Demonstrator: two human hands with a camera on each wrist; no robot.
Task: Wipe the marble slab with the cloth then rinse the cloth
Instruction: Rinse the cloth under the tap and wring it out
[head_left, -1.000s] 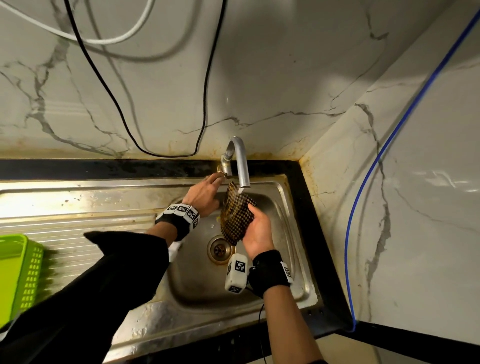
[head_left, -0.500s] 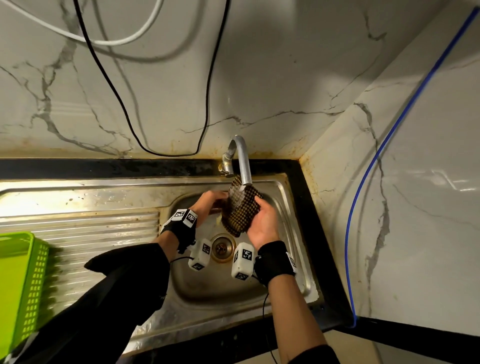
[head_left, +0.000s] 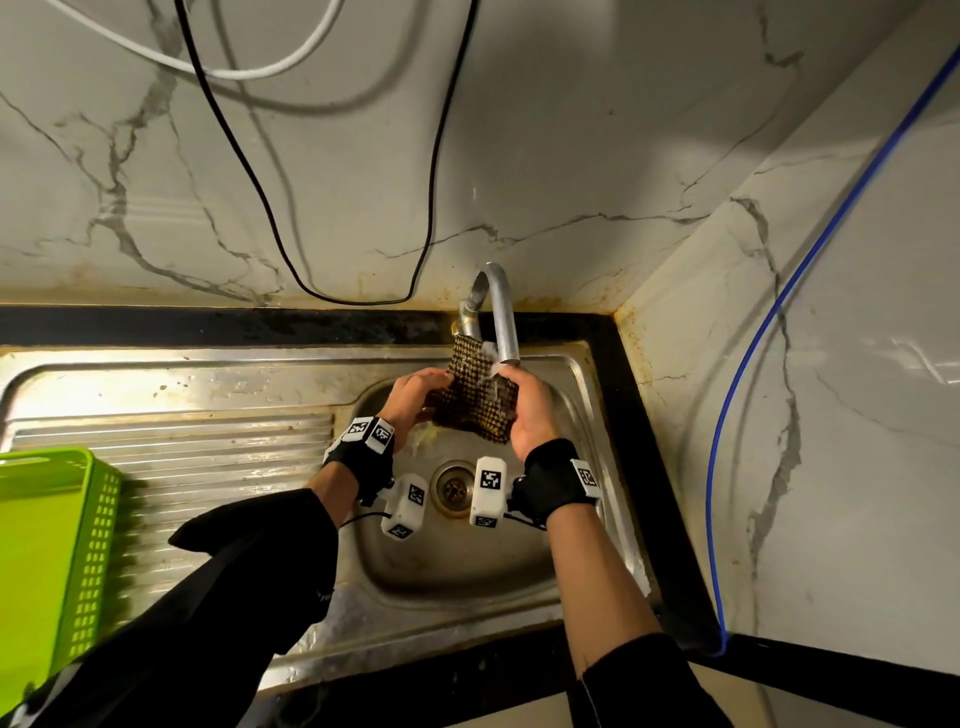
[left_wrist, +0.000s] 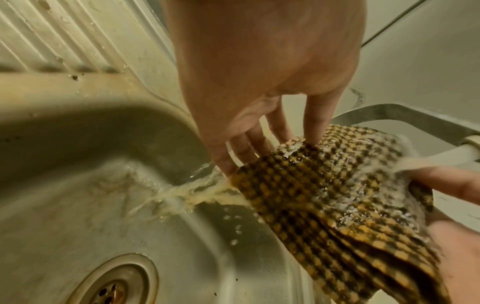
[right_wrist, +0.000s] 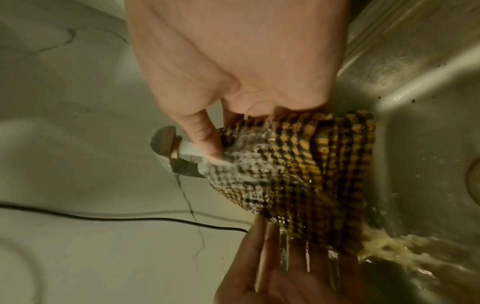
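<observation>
A yellow-and-black checked cloth (head_left: 475, 402) (left_wrist: 324, 195) (right_wrist: 298, 174) is held spread under the curved steel tap (head_left: 501, 317), over the sink bowl (head_left: 467, 561). Water from the spout hits the cloth's upper right part and runs off its lower edge in a murky stream. My right hand (head_left: 530, 410) (right_wrist: 233, 61) pinches the cloth's right side, thumb on the front beside the spout. My left hand (head_left: 418, 392) (left_wrist: 259, 82) lies at the left edge with straight fingers behind the cloth; its fingertips are hidden.
The drain (head_left: 454, 488) sits below my wrists. A ribbed draining board (head_left: 208, 457) extends left to a green plastic basket (head_left: 47, 561). Black (head_left: 431, 208) and white cables hang on the marble back wall; a blue cable (head_left: 727, 467) runs down the right wall.
My left hand has come off the tap's handle and down to the cloth's left edge. The cloth, bunched before, is spread between both hands, and water runs over it.
</observation>
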